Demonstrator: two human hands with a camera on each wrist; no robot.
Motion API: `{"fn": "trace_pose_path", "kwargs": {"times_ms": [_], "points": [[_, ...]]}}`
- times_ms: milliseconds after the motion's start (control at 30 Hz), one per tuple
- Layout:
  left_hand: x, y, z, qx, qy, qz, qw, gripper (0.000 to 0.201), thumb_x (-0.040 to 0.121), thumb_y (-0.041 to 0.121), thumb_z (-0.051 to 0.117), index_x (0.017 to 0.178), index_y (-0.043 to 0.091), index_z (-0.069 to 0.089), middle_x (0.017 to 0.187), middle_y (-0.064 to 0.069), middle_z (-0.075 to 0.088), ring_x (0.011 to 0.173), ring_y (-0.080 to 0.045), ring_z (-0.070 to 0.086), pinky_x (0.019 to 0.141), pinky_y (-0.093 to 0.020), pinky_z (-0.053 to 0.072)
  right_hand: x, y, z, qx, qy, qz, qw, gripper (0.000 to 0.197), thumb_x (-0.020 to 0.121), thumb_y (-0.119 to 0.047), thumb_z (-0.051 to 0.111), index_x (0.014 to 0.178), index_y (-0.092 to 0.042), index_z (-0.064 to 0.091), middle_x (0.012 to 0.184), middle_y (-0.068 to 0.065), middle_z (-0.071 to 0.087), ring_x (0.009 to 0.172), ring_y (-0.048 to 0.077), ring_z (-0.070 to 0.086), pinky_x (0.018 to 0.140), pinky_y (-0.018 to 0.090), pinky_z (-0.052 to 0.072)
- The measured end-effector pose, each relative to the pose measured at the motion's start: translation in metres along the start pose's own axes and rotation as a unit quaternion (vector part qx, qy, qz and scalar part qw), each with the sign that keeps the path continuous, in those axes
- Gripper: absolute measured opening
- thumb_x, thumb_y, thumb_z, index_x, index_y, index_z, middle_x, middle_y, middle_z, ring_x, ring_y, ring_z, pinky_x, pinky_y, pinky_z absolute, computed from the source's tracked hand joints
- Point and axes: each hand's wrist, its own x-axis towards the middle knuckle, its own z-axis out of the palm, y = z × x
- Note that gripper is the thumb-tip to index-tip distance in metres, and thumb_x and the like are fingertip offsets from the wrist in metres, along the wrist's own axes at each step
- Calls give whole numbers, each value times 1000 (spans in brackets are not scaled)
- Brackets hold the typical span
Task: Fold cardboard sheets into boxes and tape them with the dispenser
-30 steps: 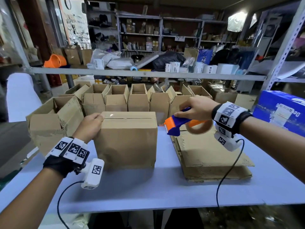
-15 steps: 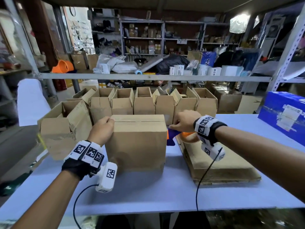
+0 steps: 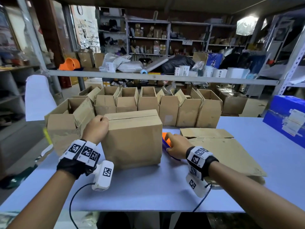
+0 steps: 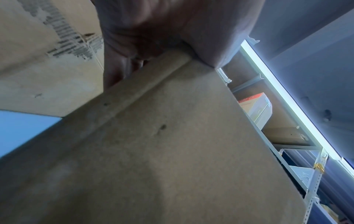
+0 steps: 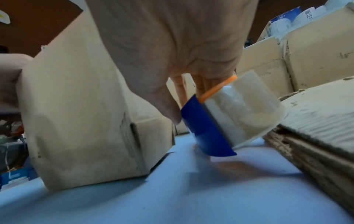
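A closed cardboard box stands on the pale blue table, a strip of tape along its top seam. My left hand grips its top left corner, fingers curled over the edge. My right hand holds the blue and orange tape dispenser low beside the box's right face, its blue base at the table surface and the clear tape roll against a stack of flat cardboard sheets. The hand hides most of the dispenser in the head view.
A row of open-topped folded boxes lines the table's far edge, with another open box at the left. A blue carton sits at the right. A metal shelf rail crosses behind, with cluttered shelves beyond.
My right hand has come down with the dispenser from above the sheet stack to the table beside the box. The left hand has stayed on the box's corner.
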Motion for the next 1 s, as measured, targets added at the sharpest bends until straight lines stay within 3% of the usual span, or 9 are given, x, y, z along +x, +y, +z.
{"fn": "trace_pose_path", "kwargs": {"times_ms": [167, 300, 433, 500, 567, 633, 733, 867, 1000], "points": [[3, -11, -17, 13, 11, -7, 1000, 28, 100, 26, 35, 89, 14, 59, 110, -17, 62, 99, -33, 51, 85, -38, 38, -7, -5, -6, 24, -11, -7, 1000, 33, 97, -16, 47, 130, -17, 53, 124, 15, 63, 118, 33, 53, 83, 31, 35], [2, -12, -19, 22, 6, -15, 1000, 37, 101, 29, 34, 115, 10, 63, 124, -18, 60, 113, -35, 51, 99, -43, 40, -7, -12, -15, 4, -28, -6, 1000, 30, 99, -15, 43, 124, -19, 60, 124, 11, 66, 117, 31, 55, 88, 32, 38], [3, -13, -18, 24, 5, -10, 1000, 32, 101, 31, 34, 109, 15, 61, 123, -16, 60, 102, -29, 47, 90, -39, 38, -14, -23, -18, -4, -67, -4, 998, 34, 96, -13, 40, 118, -17, 66, 122, 14, 65, 113, 32, 56, 91, 35, 48], [4, -13, -18, 24, 4, -12, 1000, 30, 101, 31, 34, 106, 18, 60, 122, -16, 60, 99, -28, 46, 87, -37, 36, -15, -30, -28, 7, -36, 4, 999, 34, 96, -10, 39, 119, -8, 64, 120, 17, 66, 111, 34, 58, 89, 36, 48], [3, -13, -18, 25, 1, -14, 1000, 31, 101, 32, 34, 108, 17, 60, 123, -15, 60, 100, -27, 45, 87, -36, 35, -13, -37, -41, 71, 57, 5, 996, 28, 100, -12, 38, 119, -3, 57, 116, 20, 66, 105, 37, 59, 85, 39, 48], [3, -13, -17, 1, -8, -14, 1000, 34, 99, 36, 36, 115, 18, 60, 122, -12, 58, 102, -26, 45, 89, -37, 36, -7, -49, -56, 206, 129, -9, 970, 28, 106, -27, 39, 119, -7, 54, 115, 13, 66, 102, 32, 58, 82, 37, 45], [-1, -11, -17, -72, -34, -11, 997, 42, 96, 44, 44, 129, 21, 57, 119, -1, 54, 108, -22, 47, 90, -36, 33, 6, -82, -69, 366, 103, -32, 924, 48, 107, -47, 40, 142, -16, 49, 136, 3, 59, 125, 21, 53, 95, 30, 39], [-2, -10, -16, -188, -65, -28, 980, 28, 101, 31, 48, 126, 23, 57, 131, 0, 57, 117, -19, 52, 97, -35, 38, 18, -105, -52, 406, 77, -47, 909, 59, 107, -27, 41, 162, -16, 22, 166, 5, 28, 154, 18, 23, 123, 33, 22], [-9, -19, -11, -356, -98, -52, 928, 32, 101, 26, 48, 132, 27, 57, 128, 12, 65, 115, -5, 60, 93, -26, 45, 23, -98, -34, 574, 91, -25, 813, 65, 102, -11, 47, 162, -24, 27, 167, -5, 25, 150, 10, 28, 123, 32, 25]]}}
